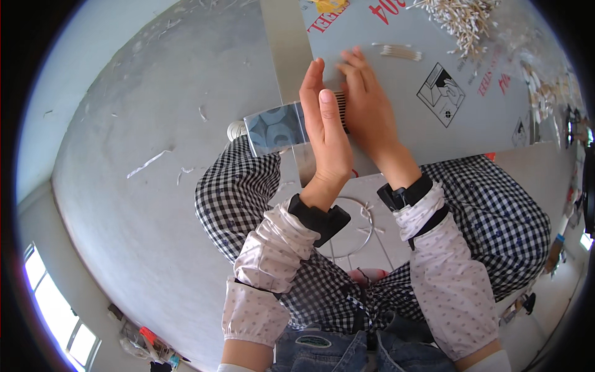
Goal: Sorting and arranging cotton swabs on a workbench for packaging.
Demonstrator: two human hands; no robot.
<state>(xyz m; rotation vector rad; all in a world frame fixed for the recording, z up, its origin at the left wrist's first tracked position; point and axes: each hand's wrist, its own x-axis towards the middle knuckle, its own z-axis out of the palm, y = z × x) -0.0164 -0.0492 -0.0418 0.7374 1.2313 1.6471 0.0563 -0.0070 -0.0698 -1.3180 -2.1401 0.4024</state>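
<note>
At bench edge | left hand + right hand press flat around stick bundle, squaring ends | both grips closed on it | clear sleeve just beside

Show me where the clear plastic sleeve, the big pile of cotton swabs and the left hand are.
clear plastic sleeve (276, 128), head view, middle of its flat face.
pile of cotton swabs (462, 17), head view, centre of the heap.
left hand (325, 127), head view, back of the hand.

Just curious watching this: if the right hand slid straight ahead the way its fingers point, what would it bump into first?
Probably the small row of pale thin sticks lying on the grey table sheet, just beyond the right hand; depth is hard to judge.
</note>
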